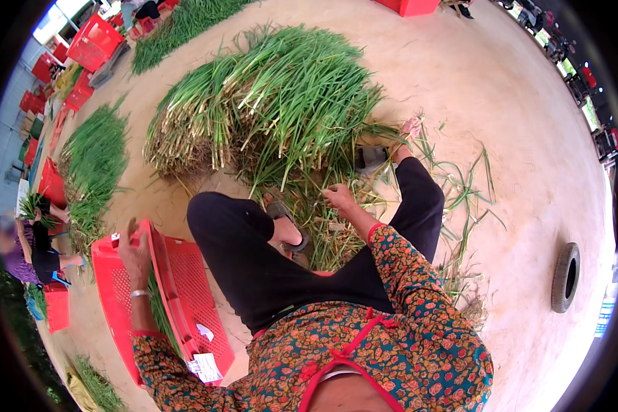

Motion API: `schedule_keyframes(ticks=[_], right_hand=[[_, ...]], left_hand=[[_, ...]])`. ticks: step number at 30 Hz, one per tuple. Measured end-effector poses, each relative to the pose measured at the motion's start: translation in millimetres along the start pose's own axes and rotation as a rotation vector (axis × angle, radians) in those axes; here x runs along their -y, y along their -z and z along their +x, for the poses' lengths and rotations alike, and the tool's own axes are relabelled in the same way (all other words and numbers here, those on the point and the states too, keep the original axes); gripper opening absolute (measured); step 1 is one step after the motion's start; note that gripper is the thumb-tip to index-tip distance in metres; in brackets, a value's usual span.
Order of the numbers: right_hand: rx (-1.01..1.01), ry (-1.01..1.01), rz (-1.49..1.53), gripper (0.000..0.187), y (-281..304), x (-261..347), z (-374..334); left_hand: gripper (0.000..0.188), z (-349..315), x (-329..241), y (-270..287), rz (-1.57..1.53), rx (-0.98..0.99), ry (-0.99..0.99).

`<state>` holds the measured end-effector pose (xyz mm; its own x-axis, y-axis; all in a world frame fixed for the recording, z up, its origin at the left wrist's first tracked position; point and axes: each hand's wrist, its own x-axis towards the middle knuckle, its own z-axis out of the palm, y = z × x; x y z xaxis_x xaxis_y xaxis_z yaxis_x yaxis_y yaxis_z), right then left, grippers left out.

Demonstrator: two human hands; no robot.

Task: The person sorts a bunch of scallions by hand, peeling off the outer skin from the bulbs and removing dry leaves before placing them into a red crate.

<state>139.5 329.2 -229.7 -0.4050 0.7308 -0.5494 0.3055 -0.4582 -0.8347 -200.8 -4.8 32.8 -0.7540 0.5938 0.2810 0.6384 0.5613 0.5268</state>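
Note:
My left hand [136, 255] reaches over the rim of a red plastic crate [189, 275] at my left, its fingers stretched out and apart, holding nothing. Long green scallion-like stalks [159, 312] lie inside the crate, partly hidden by its wall and my forearm. Between my knees, my right hand [338, 198] is closed, fingers pinched together, low above loose green leaves and trimmings [329, 237]. Whatever it pinches is too small to make out. In front of my feet rises a big heap of the same stalks [288, 96], pale root ends facing left and toward me.
Another pile of green stalks [96, 165] lies to the left, and one more [185, 31] farther back. Other people sit at the far left, one in purple [24, 254], among red crates [95, 42]. A tyre [566, 277] stands on the right; scattered leaves [468, 189] lie near my right foot.

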Motion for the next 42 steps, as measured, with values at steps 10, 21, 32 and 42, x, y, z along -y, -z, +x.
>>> schedule_keyframes(ticks=[10, 21, 32, 42], right_hand=[[-0.009, -0.02, 0.244, 0.062, -56.2, -15.7, 32.9], [0.126, -0.219, 0.802, 0.055, -150.4, -31.3, 95.1], [0.407, -0.353, 0.531, 0.02, -68.3, 120.9, -0.1], [0.033, -0.06, 0.328, 0.017, 47.4, 105.3, 58.7]], left_hand=[[0.042, 98.8, -61.5, -235.8, 0.491, 0.872, -0.449], [0.062, 2.5, -18.7, -386.8, 0.033, 0.562, 0.042], [0.077, 13.0, -7.9, -406.5, 0.313, 0.598, 0.252], [0.02, 5.4, 1.7, -406.4, -0.101, 0.523, 0.323]])
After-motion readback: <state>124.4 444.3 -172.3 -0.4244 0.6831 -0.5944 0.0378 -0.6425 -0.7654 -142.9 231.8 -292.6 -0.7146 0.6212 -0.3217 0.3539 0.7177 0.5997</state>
